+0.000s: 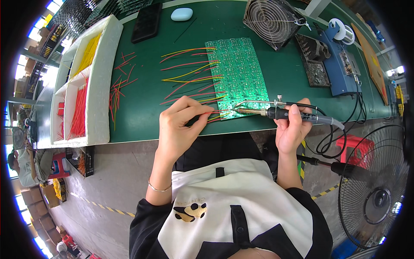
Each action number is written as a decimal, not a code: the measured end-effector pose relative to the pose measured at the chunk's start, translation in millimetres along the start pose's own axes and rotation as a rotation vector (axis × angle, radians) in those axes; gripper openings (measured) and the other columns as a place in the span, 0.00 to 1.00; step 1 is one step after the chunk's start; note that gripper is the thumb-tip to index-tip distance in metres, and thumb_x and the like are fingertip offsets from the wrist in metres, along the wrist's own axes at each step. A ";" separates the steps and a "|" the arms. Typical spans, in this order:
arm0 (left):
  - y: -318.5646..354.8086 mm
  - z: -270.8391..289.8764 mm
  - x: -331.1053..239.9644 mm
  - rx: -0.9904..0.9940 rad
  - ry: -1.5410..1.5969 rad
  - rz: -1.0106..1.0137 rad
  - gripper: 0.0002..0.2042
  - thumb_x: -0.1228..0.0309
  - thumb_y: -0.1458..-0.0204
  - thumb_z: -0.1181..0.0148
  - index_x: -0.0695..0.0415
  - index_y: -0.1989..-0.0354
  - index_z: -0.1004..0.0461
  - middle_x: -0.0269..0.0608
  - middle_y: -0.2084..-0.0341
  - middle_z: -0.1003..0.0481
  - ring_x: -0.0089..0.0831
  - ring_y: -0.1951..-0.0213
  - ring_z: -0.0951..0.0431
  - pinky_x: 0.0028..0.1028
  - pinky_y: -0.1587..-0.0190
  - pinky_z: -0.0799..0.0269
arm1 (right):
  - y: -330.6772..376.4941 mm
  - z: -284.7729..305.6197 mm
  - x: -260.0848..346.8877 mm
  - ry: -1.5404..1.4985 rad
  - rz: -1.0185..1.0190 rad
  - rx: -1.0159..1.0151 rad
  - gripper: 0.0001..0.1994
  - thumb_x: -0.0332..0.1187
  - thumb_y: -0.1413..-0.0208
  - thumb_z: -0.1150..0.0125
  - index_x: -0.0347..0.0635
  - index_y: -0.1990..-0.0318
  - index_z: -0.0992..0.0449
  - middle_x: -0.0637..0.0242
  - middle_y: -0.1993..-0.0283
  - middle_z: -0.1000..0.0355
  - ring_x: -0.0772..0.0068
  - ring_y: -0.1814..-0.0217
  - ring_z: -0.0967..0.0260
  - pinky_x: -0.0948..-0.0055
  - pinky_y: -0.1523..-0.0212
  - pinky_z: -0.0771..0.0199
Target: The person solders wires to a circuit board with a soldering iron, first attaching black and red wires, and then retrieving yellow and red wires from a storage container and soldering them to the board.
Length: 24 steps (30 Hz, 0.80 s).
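Note:
A green circuit board panel [241,64] lies on the green tabletop, with several red and yellow wires [189,64] sticking out from its left side. My left hand [183,118] pinches a red wire [217,111] between thumb and fingertips, its end lying over the panel's near edge. In my right hand [293,127] is a soldering iron [278,113] with a thin metal feed tube above its tip. That tip points left and meets the panel near the wire's end; whether it touches the wire is too small to tell.
At left stands a white foam box [97,95] of red and yellow wires, with loose wire pieces [118,93] beside it. A black phone [146,23], a light-blue case [181,14] and a square fan [271,21] sit farther back. A blue solder feeder [343,64] is at right, its cables trailing over the edge.

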State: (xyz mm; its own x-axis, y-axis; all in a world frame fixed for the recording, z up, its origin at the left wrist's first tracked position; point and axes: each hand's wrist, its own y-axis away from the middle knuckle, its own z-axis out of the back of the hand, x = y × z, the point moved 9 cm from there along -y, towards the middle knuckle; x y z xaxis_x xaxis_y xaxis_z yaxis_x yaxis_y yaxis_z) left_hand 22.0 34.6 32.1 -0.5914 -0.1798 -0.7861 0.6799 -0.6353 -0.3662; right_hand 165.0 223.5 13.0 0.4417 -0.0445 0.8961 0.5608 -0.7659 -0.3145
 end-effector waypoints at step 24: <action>-0.1 0.8 -2.9 0.009 -0.016 0.015 0.07 0.82 0.62 0.39 0.59 0.73 0.22 0.35 0.79 0.28 0.24 0.77 0.29 0.21 0.78 0.36 | -3.2 2.3 2.7 -0.077 -0.016 -0.073 0.10 0.33 0.45 0.55 0.46 0.76 0.45 0.78 0.89 0.54 0.88 0.90 0.60 0.82 0.87 0.57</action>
State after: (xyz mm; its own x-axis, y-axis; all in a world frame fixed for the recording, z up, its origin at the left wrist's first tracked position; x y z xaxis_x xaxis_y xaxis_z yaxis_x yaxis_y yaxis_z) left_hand 23.3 34.7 34.8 -0.5880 -0.2015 -0.7833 0.6848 -0.6394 -0.3496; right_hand 166.0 227.3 15.7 0.4872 0.0159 0.8732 0.5170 -0.8111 -0.2736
